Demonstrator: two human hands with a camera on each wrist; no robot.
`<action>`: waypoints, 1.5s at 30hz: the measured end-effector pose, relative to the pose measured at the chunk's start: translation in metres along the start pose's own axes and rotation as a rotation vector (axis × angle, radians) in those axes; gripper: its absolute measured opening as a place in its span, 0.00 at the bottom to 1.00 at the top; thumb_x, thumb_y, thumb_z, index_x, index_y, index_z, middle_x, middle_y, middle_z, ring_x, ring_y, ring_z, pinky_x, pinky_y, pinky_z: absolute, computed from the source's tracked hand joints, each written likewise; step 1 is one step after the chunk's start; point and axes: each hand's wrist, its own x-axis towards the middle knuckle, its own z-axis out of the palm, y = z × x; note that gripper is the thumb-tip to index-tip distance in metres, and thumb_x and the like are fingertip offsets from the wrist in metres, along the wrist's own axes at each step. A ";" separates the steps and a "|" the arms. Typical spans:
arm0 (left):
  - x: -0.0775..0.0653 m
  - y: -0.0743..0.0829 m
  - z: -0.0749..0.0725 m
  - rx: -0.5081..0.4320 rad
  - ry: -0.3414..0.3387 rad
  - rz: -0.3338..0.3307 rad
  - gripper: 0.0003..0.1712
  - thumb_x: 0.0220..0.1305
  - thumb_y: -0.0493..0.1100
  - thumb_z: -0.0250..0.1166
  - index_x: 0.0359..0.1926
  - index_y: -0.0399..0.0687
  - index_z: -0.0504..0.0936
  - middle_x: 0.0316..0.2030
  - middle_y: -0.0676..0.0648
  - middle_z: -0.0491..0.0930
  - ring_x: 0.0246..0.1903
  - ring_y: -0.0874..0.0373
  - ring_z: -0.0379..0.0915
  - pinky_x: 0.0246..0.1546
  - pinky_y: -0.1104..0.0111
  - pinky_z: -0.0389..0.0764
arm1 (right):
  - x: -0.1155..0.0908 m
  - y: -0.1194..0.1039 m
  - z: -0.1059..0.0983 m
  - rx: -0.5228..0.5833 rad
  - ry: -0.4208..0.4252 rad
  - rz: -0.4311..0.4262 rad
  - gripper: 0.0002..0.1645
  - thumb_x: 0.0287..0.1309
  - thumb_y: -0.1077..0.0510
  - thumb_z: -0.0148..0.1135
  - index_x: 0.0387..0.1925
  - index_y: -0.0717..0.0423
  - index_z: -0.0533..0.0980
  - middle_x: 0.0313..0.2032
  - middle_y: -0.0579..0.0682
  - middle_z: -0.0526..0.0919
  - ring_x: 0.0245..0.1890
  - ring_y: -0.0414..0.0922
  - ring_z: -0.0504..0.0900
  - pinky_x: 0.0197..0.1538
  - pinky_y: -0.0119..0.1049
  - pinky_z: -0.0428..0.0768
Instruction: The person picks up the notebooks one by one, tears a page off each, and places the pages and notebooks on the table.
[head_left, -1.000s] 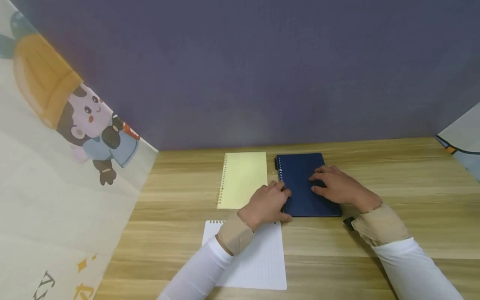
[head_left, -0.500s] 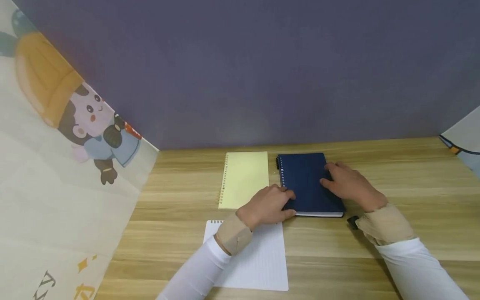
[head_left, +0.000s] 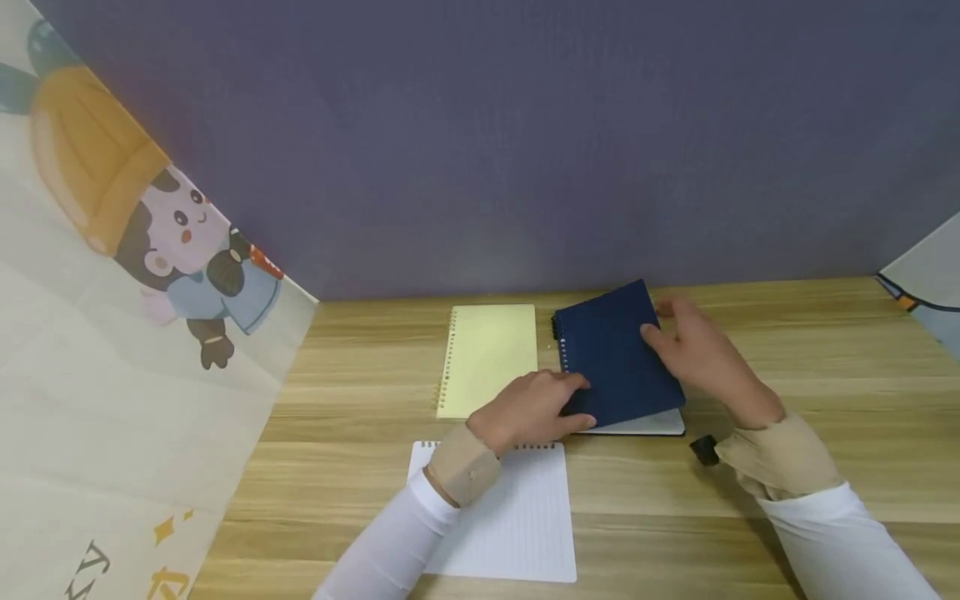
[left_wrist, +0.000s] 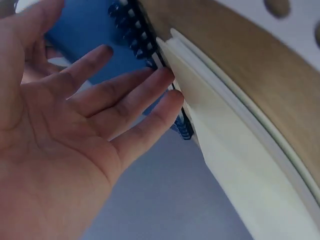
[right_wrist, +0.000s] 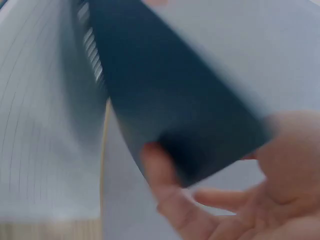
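Observation:
A navy spiral notebook (head_left: 618, 354) lies on the wooden table, coil at its left. Its front cover is lifted at a tilt, baring a strip of white pages (head_left: 645, 426) along the near edge. My right hand (head_left: 701, 354) pinches the cover's right edge, thumb on the outer face; in the right wrist view the raised cover (right_wrist: 165, 90) is blurred by motion. My left hand (head_left: 528, 408) rests at the notebook's lower left, fingers extended. In the left wrist view those fingertips (left_wrist: 172, 100) are right at the black coil (left_wrist: 132, 30).
A yellow spiral notebook (head_left: 491, 358) lies just left of the navy one. Nearer, partly under my left forearm, is a white lined notepad (head_left: 517, 525) with a top coil. A dark grey panel (head_left: 480, 150) stands along the table's back edge, a printed panel (head_left: 112, 375) at left.
My right hand has moved from the notebook's face to its right edge and raised the cover, uncovering white pages. My left hand stays by the coil with only a slight shift.

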 end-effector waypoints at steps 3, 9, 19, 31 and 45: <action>0.000 -0.007 -0.002 -0.087 0.054 -0.026 0.30 0.67 0.63 0.44 0.60 0.51 0.67 0.44 0.57 0.76 0.41 0.69 0.71 0.40 0.78 0.66 | -0.002 -0.009 0.001 0.198 0.018 -0.022 0.43 0.65 0.36 0.39 0.70 0.58 0.43 0.59 0.66 0.64 0.49 0.60 0.73 0.44 0.49 0.73; -0.002 -0.022 -0.020 -0.179 0.245 -0.062 0.30 0.71 0.60 0.36 0.66 0.49 0.60 0.30 0.58 0.75 0.32 0.68 0.72 0.37 0.75 0.69 | -0.006 -0.029 0.010 0.558 -0.015 -0.203 0.32 0.70 0.44 0.34 0.68 0.56 0.51 0.55 0.63 0.69 0.36 0.52 0.79 0.36 0.45 0.77; -0.018 -0.047 -0.058 -0.351 0.491 -0.263 0.36 0.66 0.68 0.36 0.70 0.62 0.47 0.35 0.59 0.78 0.32 0.67 0.73 0.35 0.69 0.71 | -0.012 -0.041 0.039 0.298 -0.226 -0.438 0.22 0.70 0.47 0.38 0.62 0.41 0.64 0.59 0.42 0.68 0.51 0.42 0.73 0.50 0.40 0.70; -0.034 -0.080 -0.059 -0.156 0.212 -0.545 0.24 0.58 0.52 0.61 0.56 0.56 0.72 0.18 0.51 0.72 0.18 0.57 0.68 0.18 0.66 0.68 | -0.010 -0.012 0.045 -0.181 -0.330 -0.328 0.31 0.59 0.43 0.55 0.60 0.54 0.67 0.63 0.59 0.62 0.63 0.59 0.57 0.59 0.51 0.58; -0.025 -0.078 -0.037 0.031 -0.047 -0.633 0.38 0.57 0.58 0.61 0.66 0.57 0.60 0.58 0.41 0.65 0.55 0.44 0.63 0.41 0.55 0.71 | -0.008 -0.004 0.054 -0.279 -0.294 -0.348 0.26 0.53 0.48 0.61 0.53 0.54 0.73 0.58 0.57 0.66 0.58 0.55 0.62 0.55 0.47 0.64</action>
